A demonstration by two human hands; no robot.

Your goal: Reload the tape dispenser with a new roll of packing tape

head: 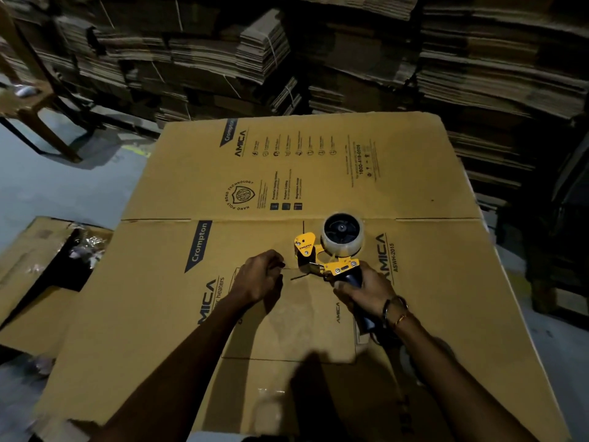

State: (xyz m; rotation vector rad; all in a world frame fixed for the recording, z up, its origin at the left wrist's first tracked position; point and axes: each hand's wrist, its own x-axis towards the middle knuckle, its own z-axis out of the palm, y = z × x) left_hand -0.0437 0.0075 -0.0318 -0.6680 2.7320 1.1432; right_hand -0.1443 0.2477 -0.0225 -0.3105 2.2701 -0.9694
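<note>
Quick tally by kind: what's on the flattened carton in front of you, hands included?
Tape dispenser: 1
Tape roll, mounted on the dispenser: 1
Hands: 2, left hand and right hand
Total: 4

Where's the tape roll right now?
The tape roll sits mounted on the dispenser, right of centre in the head view, just above the right hand gripping the handle, over the flattened carton.

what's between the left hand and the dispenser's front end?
Head view: mostly bare printed cardboard between left hand and tape dispenser. A thin dark strand, possibly tape, crosses the gap; too faint to confirm.
</note>
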